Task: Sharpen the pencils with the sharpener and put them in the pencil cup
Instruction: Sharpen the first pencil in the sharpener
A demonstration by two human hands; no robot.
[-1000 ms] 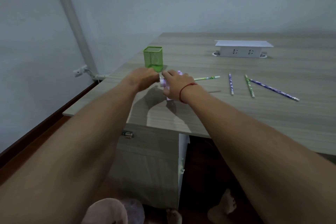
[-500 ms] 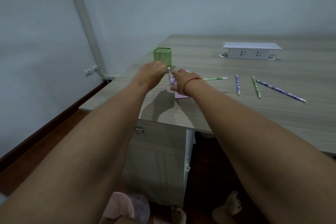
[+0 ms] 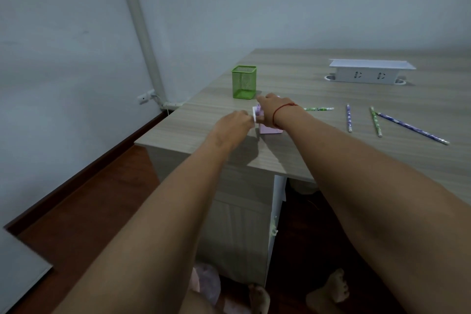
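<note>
Presently: left hand (image 3: 235, 122) fingers pinched on the white crank of the pink sharpener (image 3: 270, 128); right hand (image 3: 272, 107) clamped over the sharpener top. Green pencil (image 3: 318, 109) protrudes from the sharpener's right. Pencil cup (image 3: 244, 82) just behind the sharpener, seemingly empty; three pencils (image 3: 376, 122) well right on the counter (image 3: 331, 150), unsharpened, I judge

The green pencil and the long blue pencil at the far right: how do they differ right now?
The green pencil is green-patterned and looks shorter; the long blue pencil is blue-purple patterned and looks longer. The green one runs almost straight toward the camera, while the blue one angles out toward the right. Their far ends nearly meet. Both lie flat on the table, untouched by either hand.
</note>
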